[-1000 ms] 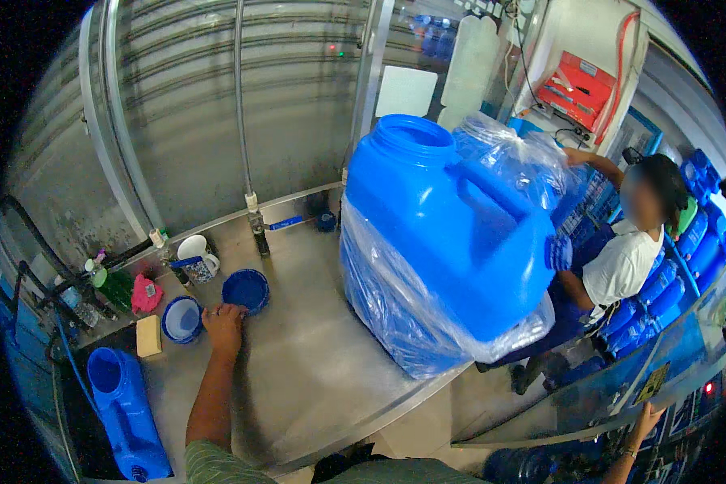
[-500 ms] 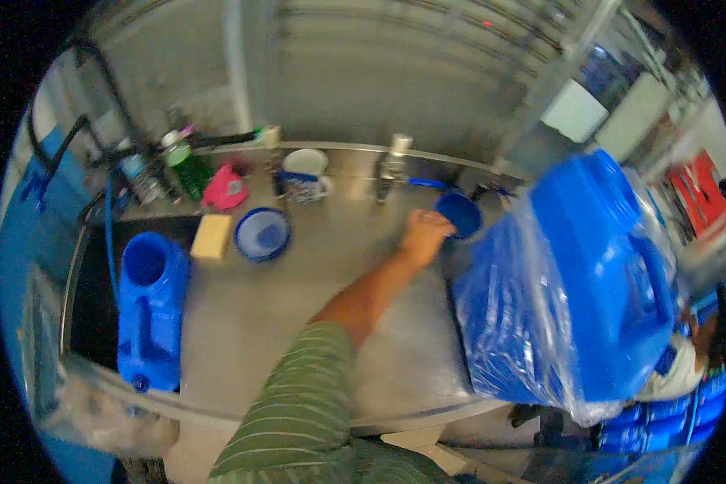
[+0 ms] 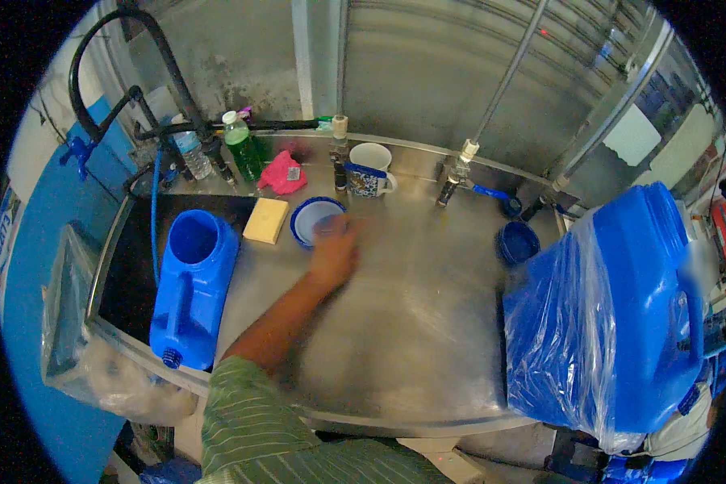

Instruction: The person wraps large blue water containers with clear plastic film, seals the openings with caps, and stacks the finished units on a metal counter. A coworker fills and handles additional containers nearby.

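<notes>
Two blue jugs: the larger [image 3: 649, 234], partly sheathed in clear plastic, at right, and the smaller [image 3: 210, 278] at left by the dark basin [image 3: 125, 274]. Two bottles stand far left, a green one [image 3: 244, 149] and a clear one [image 3: 192, 153]. One left hand [image 3: 335, 254] is blurred over the pale lid's right near edge; I cannot tell whether its fingers are spread or pinching. Two round lids: the pale lid [image 3: 310, 218], blue-rimmed and whitish inside, left of centre, and a dark blue lid [image 3: 518, 242] at right. One yellow sponge [image 3: 266, 220] lies left of the pale lid.
</notes>
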Motion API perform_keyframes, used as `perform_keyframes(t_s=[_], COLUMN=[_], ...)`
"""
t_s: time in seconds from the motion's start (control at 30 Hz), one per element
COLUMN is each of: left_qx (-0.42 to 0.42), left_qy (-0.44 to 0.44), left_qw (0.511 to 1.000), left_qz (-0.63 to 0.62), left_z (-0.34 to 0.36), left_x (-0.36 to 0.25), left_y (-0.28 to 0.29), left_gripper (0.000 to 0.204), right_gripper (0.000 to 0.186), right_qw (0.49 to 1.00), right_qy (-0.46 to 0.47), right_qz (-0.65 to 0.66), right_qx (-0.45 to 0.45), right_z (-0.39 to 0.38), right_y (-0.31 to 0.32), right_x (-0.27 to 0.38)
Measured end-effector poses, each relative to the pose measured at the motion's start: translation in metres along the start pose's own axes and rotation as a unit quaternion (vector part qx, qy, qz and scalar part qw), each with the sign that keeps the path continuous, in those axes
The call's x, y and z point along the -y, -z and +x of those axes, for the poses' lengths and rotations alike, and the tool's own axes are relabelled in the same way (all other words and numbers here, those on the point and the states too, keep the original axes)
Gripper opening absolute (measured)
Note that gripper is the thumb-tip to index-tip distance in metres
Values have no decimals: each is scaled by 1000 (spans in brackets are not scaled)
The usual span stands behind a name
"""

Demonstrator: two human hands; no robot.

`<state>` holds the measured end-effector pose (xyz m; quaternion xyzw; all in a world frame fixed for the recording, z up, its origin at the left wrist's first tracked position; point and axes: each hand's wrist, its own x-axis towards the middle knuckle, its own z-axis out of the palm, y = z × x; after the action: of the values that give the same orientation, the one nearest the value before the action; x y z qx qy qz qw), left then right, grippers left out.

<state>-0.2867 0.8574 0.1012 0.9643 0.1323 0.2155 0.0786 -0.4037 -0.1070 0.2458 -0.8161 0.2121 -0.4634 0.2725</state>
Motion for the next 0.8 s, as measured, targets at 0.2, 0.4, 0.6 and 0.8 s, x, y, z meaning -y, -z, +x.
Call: perform_keyframes(t_s=[0.2,0.4,0.6,0.8], left_qx=[46,68,-67,49], left_qy=[-15,-68,-105,-189], left_qw=[997,990,981,930], left_qz=[-61,-104,-146,-311], left_z=[-35,1,44,78], left_x=[72,-16,-116,-225], left_y=[4,-27,-34,-99], left_gripper=[31,30,49,53], right_gripper=[60,57,54,56], right_qw=[1000,999,997,994], right_qy=[8,29,26,-8], right_qz=[15,43,71,110], right_qx=[-5,1,15,27], right_z=[-4,0,7,7], right_y=[35,75,103,106], right_x=[-16,-59,-85,-77])
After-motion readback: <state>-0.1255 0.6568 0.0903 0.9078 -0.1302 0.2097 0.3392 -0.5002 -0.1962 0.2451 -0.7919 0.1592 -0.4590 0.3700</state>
